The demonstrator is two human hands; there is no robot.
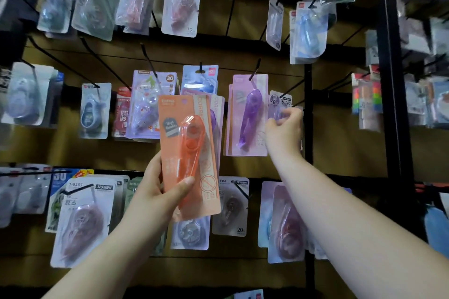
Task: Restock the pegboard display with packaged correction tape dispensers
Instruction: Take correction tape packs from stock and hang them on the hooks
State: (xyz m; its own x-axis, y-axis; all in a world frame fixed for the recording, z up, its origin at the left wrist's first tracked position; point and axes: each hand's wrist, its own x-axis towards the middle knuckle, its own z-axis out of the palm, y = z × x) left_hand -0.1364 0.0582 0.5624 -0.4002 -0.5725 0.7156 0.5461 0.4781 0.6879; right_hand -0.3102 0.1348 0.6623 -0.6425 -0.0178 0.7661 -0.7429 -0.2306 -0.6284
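Note:
My left hand (155,192) grips a stack of packaged correction tape dispensers; the front one is an orange pack (187,153) held upright before the display's middle row. Behind it more cards of the same stack show at the right edge. My right hand (283,128) is raised to the right, fingers closed on a small clear lilac pack (279,104) hanging on a black hook. Just left of that hand hangs a purple dispenser pack (247,116) on its own hook.
Black hooks stick out toward me from the brown board in three rows, most loaded with carded dispensers. A black upright post (308,128) stands right of my right hand, a thicker black frame (391,80) further right. Sticky-note packs (366,99) hang beyond it.

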